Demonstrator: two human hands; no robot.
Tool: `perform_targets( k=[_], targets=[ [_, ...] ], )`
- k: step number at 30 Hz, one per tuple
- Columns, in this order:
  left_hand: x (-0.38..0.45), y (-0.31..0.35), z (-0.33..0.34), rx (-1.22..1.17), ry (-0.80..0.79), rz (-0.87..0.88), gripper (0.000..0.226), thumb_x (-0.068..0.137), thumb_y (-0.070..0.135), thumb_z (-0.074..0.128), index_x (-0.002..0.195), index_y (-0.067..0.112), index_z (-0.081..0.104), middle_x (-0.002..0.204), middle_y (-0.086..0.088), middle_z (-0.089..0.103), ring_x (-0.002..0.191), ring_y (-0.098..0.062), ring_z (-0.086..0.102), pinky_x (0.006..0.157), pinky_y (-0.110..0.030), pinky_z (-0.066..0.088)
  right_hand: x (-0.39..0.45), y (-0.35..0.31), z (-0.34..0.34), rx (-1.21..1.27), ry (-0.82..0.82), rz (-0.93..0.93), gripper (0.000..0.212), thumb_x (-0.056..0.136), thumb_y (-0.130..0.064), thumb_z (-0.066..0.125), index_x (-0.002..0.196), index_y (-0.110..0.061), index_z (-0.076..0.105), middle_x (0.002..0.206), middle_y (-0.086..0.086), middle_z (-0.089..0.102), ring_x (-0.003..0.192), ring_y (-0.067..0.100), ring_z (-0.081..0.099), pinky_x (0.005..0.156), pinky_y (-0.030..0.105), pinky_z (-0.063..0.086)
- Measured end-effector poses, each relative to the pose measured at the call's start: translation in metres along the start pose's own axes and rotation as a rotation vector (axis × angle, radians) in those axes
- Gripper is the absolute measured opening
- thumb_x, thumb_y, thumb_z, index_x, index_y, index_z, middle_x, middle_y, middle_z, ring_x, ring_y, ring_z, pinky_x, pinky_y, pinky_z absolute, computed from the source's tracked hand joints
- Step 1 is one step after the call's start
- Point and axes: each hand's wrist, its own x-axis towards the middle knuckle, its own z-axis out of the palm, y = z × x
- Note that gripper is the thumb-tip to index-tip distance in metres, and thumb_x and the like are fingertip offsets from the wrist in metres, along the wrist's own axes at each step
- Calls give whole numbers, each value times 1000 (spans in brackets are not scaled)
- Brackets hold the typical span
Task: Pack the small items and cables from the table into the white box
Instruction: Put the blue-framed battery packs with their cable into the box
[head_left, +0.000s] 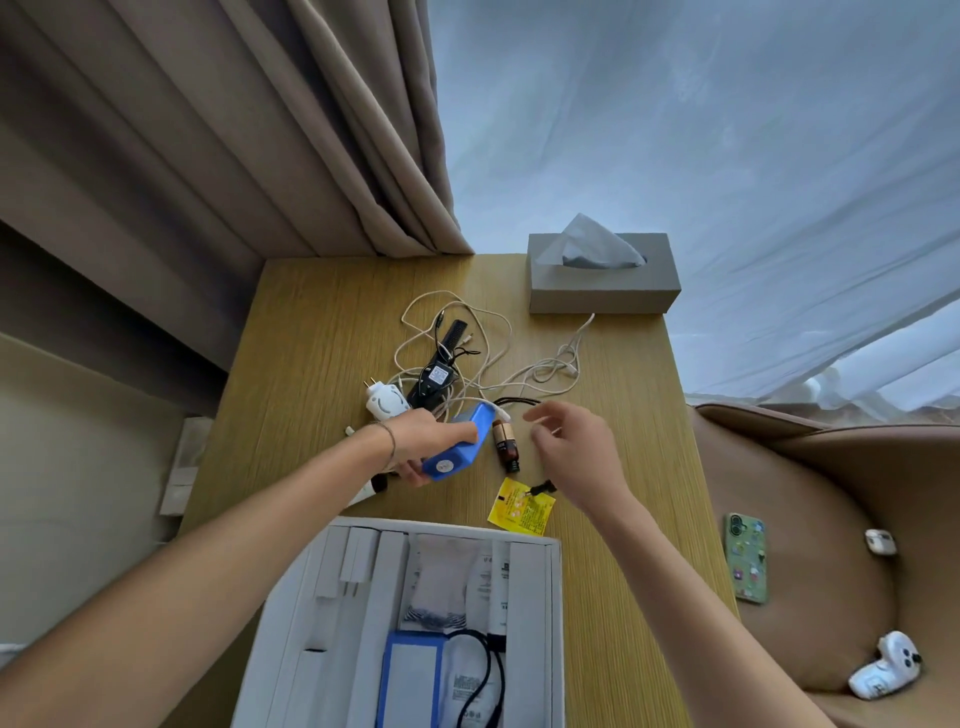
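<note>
My left hand (421, 441) grips a blue block-shaped device (460, 441) just above the wooden table (311, 332). My right hand (576, 447) hovers to its right with loosely spread fingers and holds nothing. Between the hands lies a small brown bottle (505, 444). Behind them sits a tangle of white cables (498, 353), a black adapter (434, 382), a black comb (452, 332) and a white plug (383, 402). A yellow sachet (521, 506) lies near the open white box (556, 623), which holds a blue pack, a black cable and packets.
A grey tissue box (602, 283) stands at the table's far right corner. Curtains hang behind. To the right, a brown seat (831, 519) carries a phone (746, 558), a white earbud case (880, 541) and a white toy-like object (885, 667).
</note>
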Motion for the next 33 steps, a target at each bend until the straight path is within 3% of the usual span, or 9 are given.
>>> perform_targets(
  k=[5,11,14,17,21,25,27,30,33],
  targets=[
    [-35,-6,-11,-39,-106,-21,66,68,66,61,97,7,64,77,-14,71,51,-22,70,51,-26,55,-3,-21,5,-83,94,-284,20,91,-12,60,102,-21,75,88,-11,70,79,11,62,69,33,53],
    [-59,-21,-2,-38,149,100,37,72,49,69,79,14,59,71,-5,64,45,-15,62,41,-21,47,3,-30,25,-508,-54,-354,41,94,-30,62,134,-24,57,128,0,64,117,25,55,98,38,42],
    [-69,-32,0,-22,220,163,53,65,54,72,100,18,56,92,0,64,75,-15,66,58,-31,56,7,-32,29,-293,-183,-242,25,99,-30,57,123,-24,62,102,-4,72,94,20,64,80,36,48],
    [-80,-41,2,-52,304,214,67,61,56,77,113,23,48,100,6,58,88,-11,61,68,-30,55,9,-35,25,-11,-285,-123,14,101,-28,57,93,-20,65,70,-6,59,60,12,52,60,33,42],
    [-101,-44,0,-252,223,387,78,66,50,87,126,33,41,106,10,58,91,-6,64,63,-18,54,0,-52,12,115,-358,-158,25,103,-32,54,89,-18,69,72,8,60,62,12,47,62,36,40],
    [-126,-47,3,-478,107,539,50,85,46,67,127,28,46,106,3,69,91,-7,72,63,-20,57,-16,-69,-2,373,-440,-81,26,103,-34,54,89,-18,71,73,5,57,66,18,50,64,36,42],
    [-138,-52,3,-556,63,560,41,91,37,59,126,21,46,101,0,71,90,-12,73,62,-23,57,-25,-72,-9,511,-482,28,27,101,-35,57,99,-13,73,68,1,57,56,13,45,52,26,38],
    [-150,-60,8,-567,62,576,43,91,37,56,127,16,46,109,-11,68,96,-22,72,70,-42,58,-45,-72,-14,589,-595,129,23,99,-35,62,96,-14,72,62,-8,62,46,8,35,42,19,28],
    [-157,-66,14,-631,85,557,41,90,39,55,127,21,50,110,-5,68,94,-15,72,79,-56,56,-67,-70,-13,543,-648,160,27,94,-33,70,104,-8,71,80,2,74,48,9,38,42,21,28]
  ],
)
